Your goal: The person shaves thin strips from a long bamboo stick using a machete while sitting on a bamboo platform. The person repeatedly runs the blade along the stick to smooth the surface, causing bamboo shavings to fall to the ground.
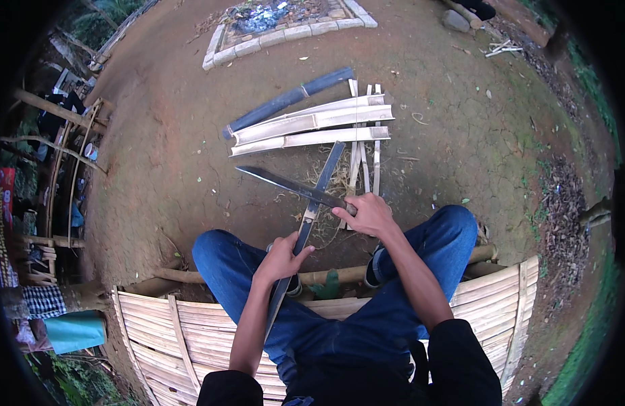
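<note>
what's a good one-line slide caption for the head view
The right hand holds a long, dark-bladed knife across a narrow, blackish bamboo strip gripped in the left hand.

The knife (279,183) extends leftward from the right grip (368,215), across the bamboo strip (307,224), which runs forward and backward through the left grip (283,257). Split bamboo pieces (312,122) lie on the ground (461,122) beyond both grips, the fire pit (279,42) farther ahead, the seat (488,318) behind.
</note>
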`<state>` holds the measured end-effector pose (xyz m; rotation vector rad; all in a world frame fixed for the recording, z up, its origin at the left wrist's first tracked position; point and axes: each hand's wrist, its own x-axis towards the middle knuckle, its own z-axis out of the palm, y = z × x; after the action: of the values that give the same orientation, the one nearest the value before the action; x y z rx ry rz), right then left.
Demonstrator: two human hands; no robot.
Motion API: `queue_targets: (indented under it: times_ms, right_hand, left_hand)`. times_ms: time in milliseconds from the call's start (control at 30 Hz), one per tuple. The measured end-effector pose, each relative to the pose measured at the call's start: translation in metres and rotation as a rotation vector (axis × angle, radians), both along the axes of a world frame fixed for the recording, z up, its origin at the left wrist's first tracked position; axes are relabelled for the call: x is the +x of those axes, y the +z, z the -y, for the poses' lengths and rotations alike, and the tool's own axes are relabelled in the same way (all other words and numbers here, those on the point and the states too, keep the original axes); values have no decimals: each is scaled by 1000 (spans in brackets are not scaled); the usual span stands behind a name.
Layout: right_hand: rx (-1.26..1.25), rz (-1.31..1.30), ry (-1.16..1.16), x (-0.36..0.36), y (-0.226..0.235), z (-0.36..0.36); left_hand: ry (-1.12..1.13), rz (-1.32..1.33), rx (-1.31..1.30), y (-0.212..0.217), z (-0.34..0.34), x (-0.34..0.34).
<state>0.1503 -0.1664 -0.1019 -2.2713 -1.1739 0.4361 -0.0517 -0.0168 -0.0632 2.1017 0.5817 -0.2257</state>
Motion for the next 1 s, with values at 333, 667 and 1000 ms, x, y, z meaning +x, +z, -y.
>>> queue_targets:
  times_ms: [333,667,1000]
  right_hand:
    - [-153,79,165,-8,-5,-8]
    - [-104,53,-13,-3,-8,-10]
    - [23,-26,154,-12,-16,-12]
  left_hand:
    - [269,-127,385,-31,23,-3]
    - [170,-18,268,-29,25,8]
    - [165,183,35,-41,14,-4]
